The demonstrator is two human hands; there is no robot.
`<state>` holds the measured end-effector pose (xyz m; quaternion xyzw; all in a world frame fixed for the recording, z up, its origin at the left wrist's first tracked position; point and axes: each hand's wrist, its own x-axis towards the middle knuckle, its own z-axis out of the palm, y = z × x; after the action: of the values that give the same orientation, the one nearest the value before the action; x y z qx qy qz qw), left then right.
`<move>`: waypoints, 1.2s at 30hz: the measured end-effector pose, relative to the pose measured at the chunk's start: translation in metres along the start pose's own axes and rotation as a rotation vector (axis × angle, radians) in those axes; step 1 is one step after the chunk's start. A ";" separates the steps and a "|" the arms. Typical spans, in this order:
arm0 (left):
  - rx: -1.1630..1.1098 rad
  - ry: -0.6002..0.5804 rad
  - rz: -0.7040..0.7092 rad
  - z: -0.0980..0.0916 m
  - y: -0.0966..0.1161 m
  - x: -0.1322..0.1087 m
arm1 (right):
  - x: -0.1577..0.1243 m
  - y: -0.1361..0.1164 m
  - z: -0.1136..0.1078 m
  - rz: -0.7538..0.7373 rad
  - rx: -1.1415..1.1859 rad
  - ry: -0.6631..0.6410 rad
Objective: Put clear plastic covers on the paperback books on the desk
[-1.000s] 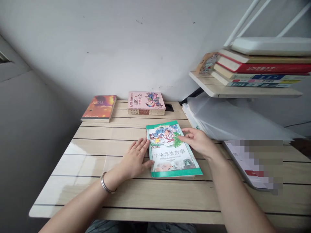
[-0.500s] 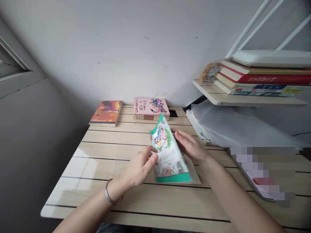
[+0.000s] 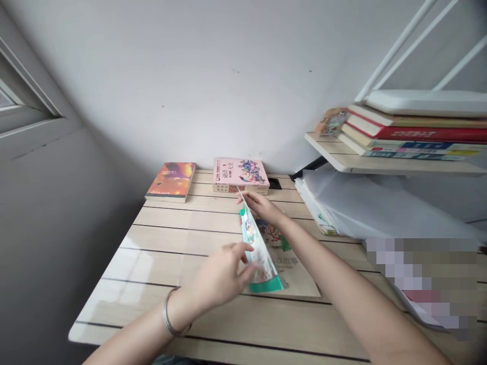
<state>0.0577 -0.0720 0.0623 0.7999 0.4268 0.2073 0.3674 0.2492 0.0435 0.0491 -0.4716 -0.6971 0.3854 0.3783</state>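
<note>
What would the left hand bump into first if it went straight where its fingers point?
The left hand would probably meet the raised book cover first; the two overlap in view, so they may touch, though depth is unclear.

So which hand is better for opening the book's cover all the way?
Probably the right hand: it's at the raised cover's top corner, mostly on the inner side, so could push it over. The left hand is on the outer side, in its way.

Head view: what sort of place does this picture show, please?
Probably a study corner, perhaps at home. A wood-look desk stands by a wall, a green-bordered book lies partly opened on it, and a shelf above the desk's right side carries a stack of books.
</note>
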 end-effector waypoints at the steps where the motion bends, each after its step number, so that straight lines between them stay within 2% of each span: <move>1: 0.051 0.089 -0.029 -0.008 -0.008 0.003 | 0.004 0.002 0.001 -0.013 0.028 -0.022; 3: 0.106 0.295 -0.145 -0.031 -0.029 0.009 | 0.010 0.008 0.004 -0.029 0.096 -0.034; 4: 0.081 0.396 -0.250 -0.043 -0.040 0.012 | 0.013 0.010 0.005 -0.023 0.126 -0.020; 6: -0.091 0.513 -0.482 -0.063 -0.059 0.017 | 0.016 0.015 0.007 -0.009 0.188 -0.002; 8: -0.220 0.519 -0.600 -0.076 -0.071 0.020 | 0.020 0.018 0.010 0.006 0.237 -0.004; 12: -0.427 0.468 -0.660 -0.078 -0.080 0.028 | 0.023 0.014 0.016 0.068 0.231 -0.009; 15: -0.559 0.423 -0.661 -0.075 -0.081 0.038 | 0.021 0.008 0.019 0.107 0.252 -0.015; 18: -0.631 0.310 -0.648 -0.073 -0.082 0.046 | 0.019 0.006 0.022 0.127 0.308 -0.003; 20: -0.642 0.241 -0.623 -0.073 -0.079 0.049 | 0.018 0.007 0.022 0.118 0.339 0.018; 23: -0.636 0.219 -0.562 -0.074 -0.069 0.052 | 0.019 0.008 0.018 0.063 0.329 0.032; 29: -0.696 0.205 -0.447 -0.085 -0.047 0.063 | 0.023 0.007 0.010 0.038 0.315 -0.169; 33: -0.977 0.128 -0.332 -0.080 -0.047 0.065 | 0.025 0.018 0.017 0.027 0.340 -0.076; 36: -1.101 0.105 -0.259 -0.067 -0.050 0.044 | 0.025 0.024 0.023 0.014 0.346 -0.023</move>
<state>0.0125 0.0106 0.0679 0.4201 0.3680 0.3919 0.7311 0.2310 0.0695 0.0220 -0.4000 -0.6212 0.5076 0.4433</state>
